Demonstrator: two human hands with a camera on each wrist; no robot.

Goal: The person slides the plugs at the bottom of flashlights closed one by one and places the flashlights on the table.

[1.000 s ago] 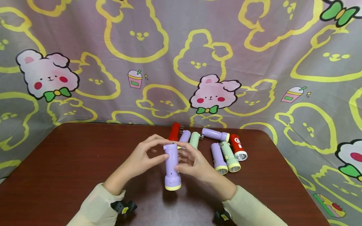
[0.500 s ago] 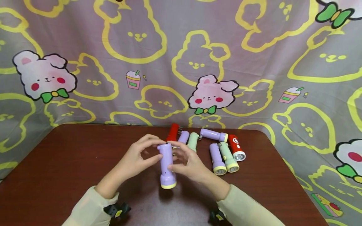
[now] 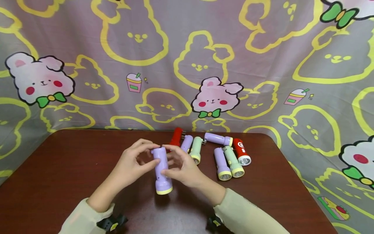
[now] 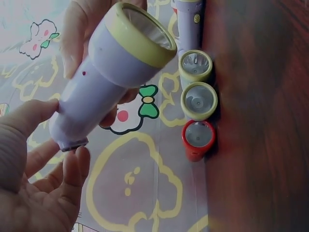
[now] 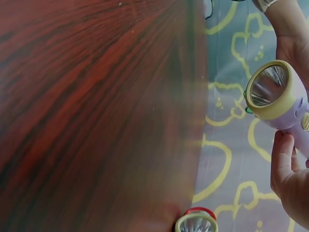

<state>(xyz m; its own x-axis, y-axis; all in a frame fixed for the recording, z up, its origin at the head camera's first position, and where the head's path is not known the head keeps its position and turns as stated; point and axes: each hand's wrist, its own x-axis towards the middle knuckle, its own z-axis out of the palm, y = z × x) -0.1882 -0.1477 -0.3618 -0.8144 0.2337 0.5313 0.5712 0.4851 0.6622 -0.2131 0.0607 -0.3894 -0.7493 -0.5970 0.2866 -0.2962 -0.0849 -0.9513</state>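
Both hands hold a lilac flashlight (image 3: 160, 170) in the air above the table, its pale yellow lens end pointing down and its tail up. My left hand (image 3: 128, 165) has its thumb on the barrel and fingertips at the tail end. From the other side, my right hand (image 3: 184, 167) pinches the barrel, thumb in front and some fingers hidden behind it. The left wrist view shows the flashlight (image 4: 91, 96) with a small dark red spot on its barrel and a dark part at the tail. A yellow switch (image 5: 305, 122) shows in the right wrist view.
Behind the hands lie a red flashlight (image 3: 176, 136), a lilac one (image 3: 187, 143) and a green one (image 3: 196, 148). Further right are several more, including a lilac one (image 3: 222, 164) and a red one (image 3: 242, 151). A patterned curtain (image 3: 163, 74) hangs behind the brown table (image 3: 73, 169).
Both hands and the held flashlight have moved left, keeping their grip. More of the green flashlight behind my right hand now shows. The head view has shifted slightly.
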